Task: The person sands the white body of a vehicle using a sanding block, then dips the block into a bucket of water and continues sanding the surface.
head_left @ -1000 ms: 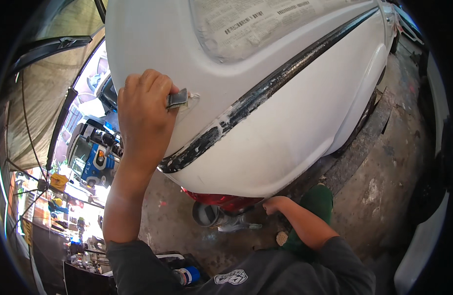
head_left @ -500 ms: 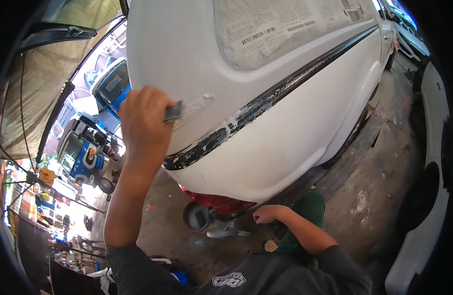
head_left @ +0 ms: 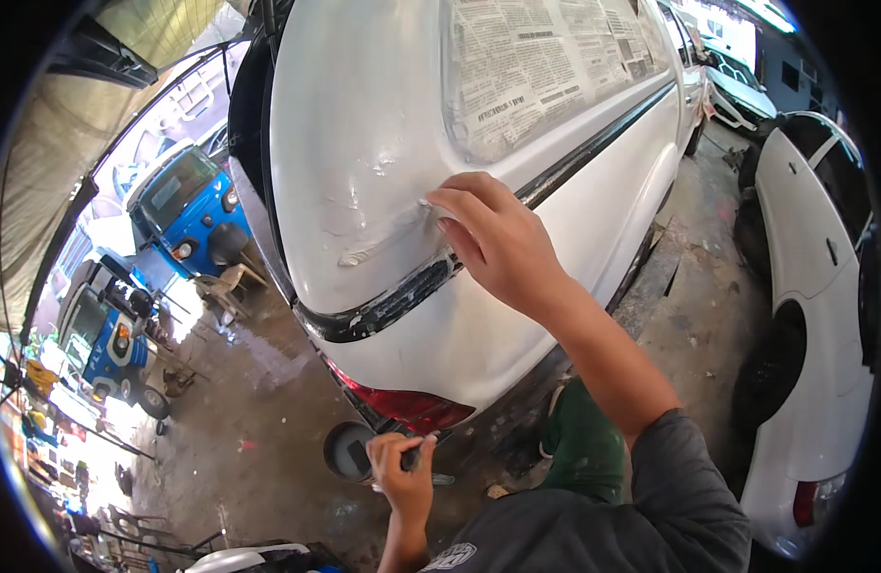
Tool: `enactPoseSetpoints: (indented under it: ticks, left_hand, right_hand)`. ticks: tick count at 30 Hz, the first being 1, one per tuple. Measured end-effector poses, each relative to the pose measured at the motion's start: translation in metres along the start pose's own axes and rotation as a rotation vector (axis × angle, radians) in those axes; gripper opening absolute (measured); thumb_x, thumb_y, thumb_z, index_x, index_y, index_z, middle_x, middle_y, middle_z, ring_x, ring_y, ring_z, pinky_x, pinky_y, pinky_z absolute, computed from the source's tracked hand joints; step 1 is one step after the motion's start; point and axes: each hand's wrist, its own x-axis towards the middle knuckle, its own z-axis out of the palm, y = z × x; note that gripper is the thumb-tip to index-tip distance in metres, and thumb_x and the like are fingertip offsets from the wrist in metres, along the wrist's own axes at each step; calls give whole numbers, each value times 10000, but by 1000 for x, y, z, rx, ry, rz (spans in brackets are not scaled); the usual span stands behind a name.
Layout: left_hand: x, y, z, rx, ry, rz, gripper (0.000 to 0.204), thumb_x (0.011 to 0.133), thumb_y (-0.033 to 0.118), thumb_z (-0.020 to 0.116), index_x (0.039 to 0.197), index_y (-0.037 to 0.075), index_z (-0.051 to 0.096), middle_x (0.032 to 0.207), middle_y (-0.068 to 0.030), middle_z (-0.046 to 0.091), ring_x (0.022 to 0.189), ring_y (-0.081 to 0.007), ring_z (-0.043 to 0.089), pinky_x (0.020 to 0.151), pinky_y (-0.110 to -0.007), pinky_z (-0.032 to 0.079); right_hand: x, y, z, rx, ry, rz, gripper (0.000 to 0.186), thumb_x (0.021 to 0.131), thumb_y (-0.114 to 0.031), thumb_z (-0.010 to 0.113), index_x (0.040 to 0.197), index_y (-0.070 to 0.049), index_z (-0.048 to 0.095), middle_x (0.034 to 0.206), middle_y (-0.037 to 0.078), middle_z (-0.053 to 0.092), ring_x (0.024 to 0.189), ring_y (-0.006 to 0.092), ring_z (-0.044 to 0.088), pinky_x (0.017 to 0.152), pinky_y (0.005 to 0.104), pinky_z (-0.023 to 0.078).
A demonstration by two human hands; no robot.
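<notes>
The white rear side panel (head_left: 364, 124) of a vehicle is wet and shiny, with whitish slurry (head_left: 364, 250) smeared above its black trim strip (head_left: 383, 310). My right hand (head_left: 498, 239) reaches over the trim strip. Its fingers are bent but apart, with the fingertips at the wet panel; the palm is hidden. Lower down, beside the red tail light (head_left: 402, 401), my left hand (head_left: 402, 477) grips a small dark block (head_left: 411, 459). A round grey bucket (head_left: 332, 452) stands on the floor just left of that hand, with liquid and a dark rectangular piece inside.
Newspaper (head_left: 526, 76) masks the side window. A white car (head_left: 813, 258) is parked close on the right, leaving a strip of concrete floor (head_left: 698, 277) between. Blue vehicles (head_left: 187, 205) stand at the left, near a wooden stool (head_left: 235, 286).
My left hand has come down from the panel to near the bucket, still holding the dark block. My right hand has risen from beside the tail light to the wet panel. The view has shifted.
</notes>
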Motion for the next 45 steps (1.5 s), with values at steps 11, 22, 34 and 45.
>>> enactPoseSetpoints:
  ticks: [11,22,34,45]
  left_hand:
    - [-23,-17,-7,25,-70,-88,249,773,106,872,882,62,653,910,-87,615,905,-298,555,829,-410,444]
    - [35,4,-23,42,46,31,183,847,49,789,870,23,609,883,-99,615,821,-259,573,757,-363,456]
    - [213,71,-43,197,102,316,177,923,131,752,964,15,625,897,-80,619,834,-203,574,795,-322,462]
    - [261,85,-20,356,34,337,275,882,244,791,989,58,618,957,-94,631,847,-292,650,756,-405,503]
  right_hand:
    - [-10,10,9,-108,-70,-47,353,836,-12,706,1178,-101,694,1154,81,624,1021,274,651,812,390,558]
    - [-38,-4,0,73,-43,128,434,858,-24,699,1284,-74,633,1182,98,626,978,296,661,793,401,559]
    - [-64,-25,9,106,9,90,470,864,5,666,1325,-82,628,1162,148,633,958,318,670,792,405,564]
    - [-336,-60,81,602,-1364,254,301,991,-253,524,1207,-124,690,1191,115,692,1107,345,659,939,479,527]
